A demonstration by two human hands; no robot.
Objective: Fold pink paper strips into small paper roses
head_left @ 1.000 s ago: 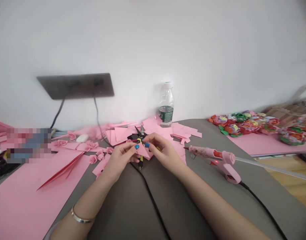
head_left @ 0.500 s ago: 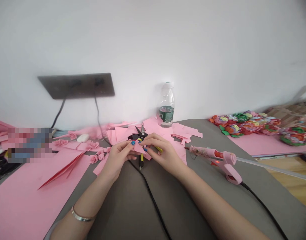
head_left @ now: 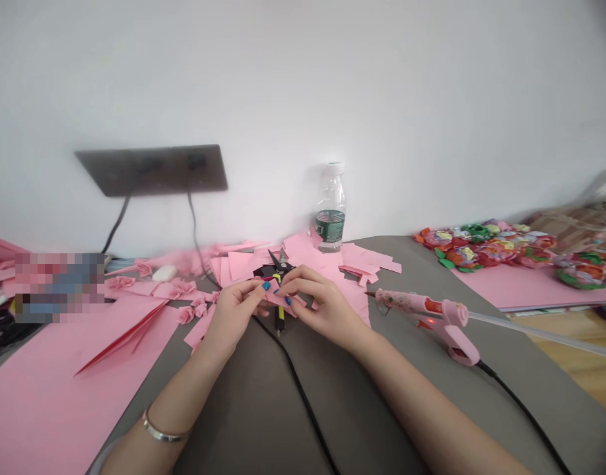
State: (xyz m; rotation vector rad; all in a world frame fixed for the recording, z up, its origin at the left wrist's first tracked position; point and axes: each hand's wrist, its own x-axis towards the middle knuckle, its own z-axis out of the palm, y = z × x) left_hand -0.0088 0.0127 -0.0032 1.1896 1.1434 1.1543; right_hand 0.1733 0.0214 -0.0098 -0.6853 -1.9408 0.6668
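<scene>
**Two hands pinch folded pink paper (head_left: pixel 279 297) above yellow-and-black scissors (head_left: pixel 279 269).**
L hand (head_left: pixel 234 316) & R hand (head_left: pixel 323 307): fingertips pressed on it from either side. Long axis runs approx. L–R between them; neither hand clearly nearer.

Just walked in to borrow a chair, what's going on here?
A person is pinching a small piece of pink paper between the fingers of the left hand and the right hand, above a pile of pink paper scraps. Scissors lie on the scraps just beyond the hands. A pink glue gun rests to the right, and small pink paper roses sit to the left.
</scene>
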